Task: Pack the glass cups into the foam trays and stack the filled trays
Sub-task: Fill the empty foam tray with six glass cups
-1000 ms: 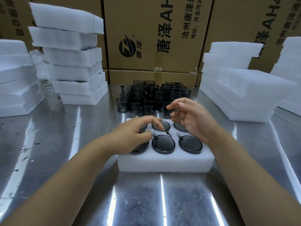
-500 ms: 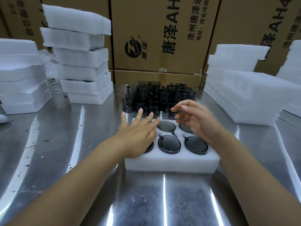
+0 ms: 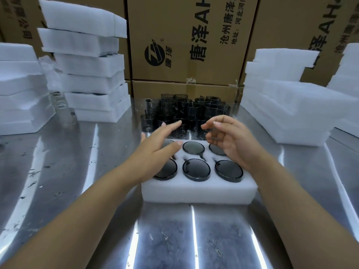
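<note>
Shiny steel table (image 3: 93,191) | white foam tray (image 3: 198,192), frame centre, holds six dark round glass cups (image 3: 196,169) | foam likely light, soft; glass fragile: lift by tray ends | left hand (image 3: 155,150) spread, right hand (image 3: 233,140) loosely curled, both empty.
</note>
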